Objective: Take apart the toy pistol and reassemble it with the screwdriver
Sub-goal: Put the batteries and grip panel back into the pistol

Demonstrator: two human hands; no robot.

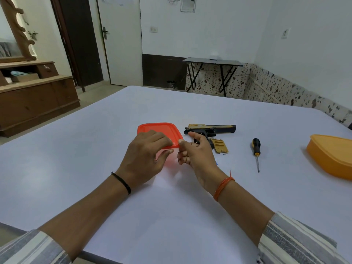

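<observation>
1. Step in hand, as I judge it: mid-disassembly. The toy pistol (209, 130) lies on its side on the bench (190, 206), barrel toward 3 o'clock, with a tan grip panel (221, 145) lying off the frame just at 5 o'clock of it. A tiny dark speck beside the panel's lower corner is likely a loose screw; too small to be sure.

2. Both hands are on the red lid (160, 132), not the pistol. Likely the lid is being set up as a tray for small parts.

3. Left hand (144, 157): palm down, fingers long and nearly straight, laid over the lid's near edge, thumb under or along that edge. Not curled into a fist. Wrist carries a thin black band.

4. Right hand (194, 151): thumb and forefinger pinch the lid's near-right corner; the other fingers are curled in loosely toward the palm. Orange thread on the wrist. The hand hides the pistol's grip end.

5. Screwdriver (256, 151) lies untouched at 3 o'clock of the right hand, handle away, tip toward the near edge, well apart from the pistol.

6. An orange box (331, 155) sits at far 3 o'clock, near the bench's edge.

7. Next move calls for: settling the lid flat near the pistol, freeing the right hand, then taking up the screwdriver by its handle for the remaining screws. Risk: the loose speck rolling off.
</observation>
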